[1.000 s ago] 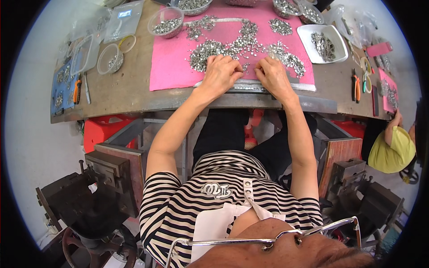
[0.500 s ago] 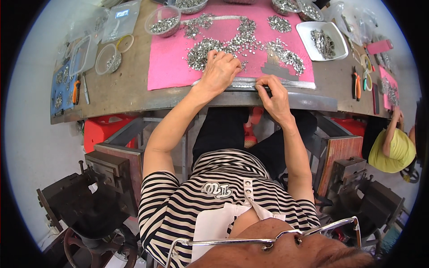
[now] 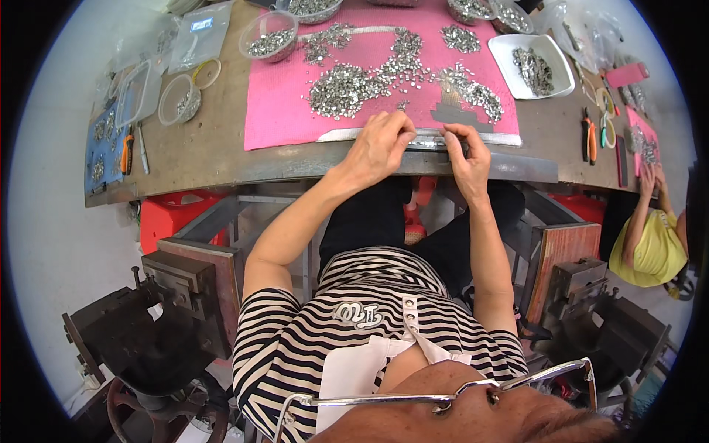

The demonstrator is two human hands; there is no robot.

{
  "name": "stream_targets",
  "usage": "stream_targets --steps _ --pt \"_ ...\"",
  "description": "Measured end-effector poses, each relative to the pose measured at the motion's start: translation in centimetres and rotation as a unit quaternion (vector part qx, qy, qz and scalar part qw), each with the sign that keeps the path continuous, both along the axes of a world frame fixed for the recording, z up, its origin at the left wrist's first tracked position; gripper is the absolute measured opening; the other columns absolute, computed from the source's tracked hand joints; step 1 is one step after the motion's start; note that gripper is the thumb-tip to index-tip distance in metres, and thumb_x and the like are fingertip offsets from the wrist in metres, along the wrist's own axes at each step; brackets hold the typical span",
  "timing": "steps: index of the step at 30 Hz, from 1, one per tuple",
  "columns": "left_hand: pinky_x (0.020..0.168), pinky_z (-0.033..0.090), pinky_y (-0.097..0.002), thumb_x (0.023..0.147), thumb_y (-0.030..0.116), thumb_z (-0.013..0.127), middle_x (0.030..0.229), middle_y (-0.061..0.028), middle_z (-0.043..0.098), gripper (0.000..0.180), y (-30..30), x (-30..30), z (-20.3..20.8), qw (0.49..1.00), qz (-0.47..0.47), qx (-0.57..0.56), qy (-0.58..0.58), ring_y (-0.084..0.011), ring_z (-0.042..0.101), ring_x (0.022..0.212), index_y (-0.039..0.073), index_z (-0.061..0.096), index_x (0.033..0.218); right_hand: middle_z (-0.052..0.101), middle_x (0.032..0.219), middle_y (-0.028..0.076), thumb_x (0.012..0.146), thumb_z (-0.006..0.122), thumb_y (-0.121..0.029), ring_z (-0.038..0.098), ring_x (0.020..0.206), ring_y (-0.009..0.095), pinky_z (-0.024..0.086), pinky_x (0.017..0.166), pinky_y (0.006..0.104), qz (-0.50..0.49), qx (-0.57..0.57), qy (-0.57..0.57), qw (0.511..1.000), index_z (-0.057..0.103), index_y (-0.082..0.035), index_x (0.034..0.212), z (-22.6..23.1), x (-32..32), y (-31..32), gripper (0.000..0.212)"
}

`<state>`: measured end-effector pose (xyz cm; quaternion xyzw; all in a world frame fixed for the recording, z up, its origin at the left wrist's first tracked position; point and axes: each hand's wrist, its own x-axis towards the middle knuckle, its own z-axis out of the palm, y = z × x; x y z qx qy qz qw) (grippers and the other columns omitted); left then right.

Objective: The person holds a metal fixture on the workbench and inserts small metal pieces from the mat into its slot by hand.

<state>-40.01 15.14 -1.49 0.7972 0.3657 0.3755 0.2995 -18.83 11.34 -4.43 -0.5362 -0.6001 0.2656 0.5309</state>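
My left hand is pinched at the front edge of the pink mat, beside a silvery strip. What its fingertips hold, if anything, is too small to make out. Just to the right, my right hand has thumb and forefinger together over the same strip, with something dark under the fingers. Its grip hides the rest. Beyond the hands lies a heap of small shiny metal pieces, and a looser pile of silvery pieces spreads to its right, next to a flat grey piece.
Round plastic tubs of metal pieces line the back. A white tray holds more at the right. Orange-handled pliers lie right, another pair left. At far right, a person in a yellow top works.
My left hand has come back from the heap of metal pieces to the strip at the mat's front edge. My right hand has shifted slightly right.
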Motion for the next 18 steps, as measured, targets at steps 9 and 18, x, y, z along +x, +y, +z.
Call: stream_targets --steps 9,18 --pt "0.080 0.042 -0.0406 0.090 0.006 0.065 0.089 -0.0093 0.060 0.008 -0.6 0.9 -1.5 0.995 0.023 0.094 0.035 -0.0293 0.056 0.084 0.004 0.059 0.094 0.072 0.092 0.004 0.098 0.066 -0.010 0.065 0.086 0.010 0.050 0.078 0.0262 0.000 -0.031 0.088 0.996 0.070 -0.001 0.104 -0.5 0.0 0.0 0.012" --pt "0.080 0.042 -0.0408 0.089 0.005 0.066 0.089 -0.0091 0.060 0.009 -0.6 1.2 -1.3 0.994 0.018 0.100 0.038 -0.0295 0.057 0.086 0.004 0.059 0.095 0.073 0.090 0.005 0.098 0.065 -0.010 0.066 0.085 0.012 0.050 0.077 0.0266 0.000 -0.017 0.083 0.996 0.070 0.000 0.103 -0.5 0.3 0.3 0.012"
